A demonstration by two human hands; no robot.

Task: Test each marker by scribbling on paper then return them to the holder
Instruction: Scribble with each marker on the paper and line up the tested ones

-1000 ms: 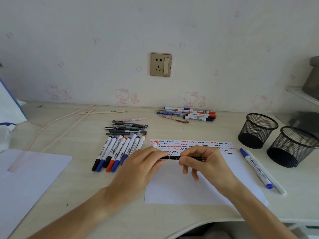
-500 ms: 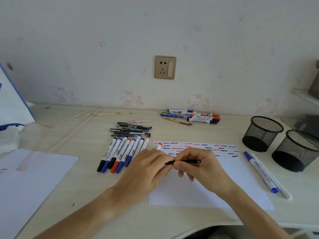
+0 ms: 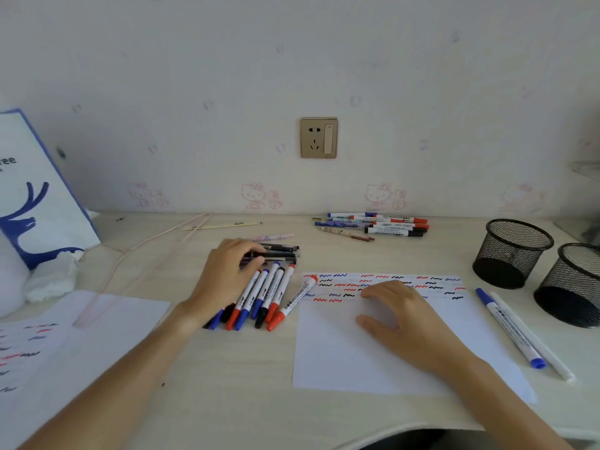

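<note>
While both hands, left (image 3: pixel 227 280) gripping black pens (image 3: pixel 279 253), right (image 3: pixel 402 319) relaxed: "WHITEBOARD" marker (image 3: pixel 292 302).

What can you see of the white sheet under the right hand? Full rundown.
The white sheet is plain paper lying flat on the desk, turned slightly askew. Rows of short red, blue and black squiggles fill its far strip; the rest is blank. The right hand rests on it with fingers relaxed, fingertips at the lowest squiggle rows. A red-capped marker lies slanted, its tail end over the far left corner. It looks uncreased; its near right corner is hidden by the forearm.
</note>
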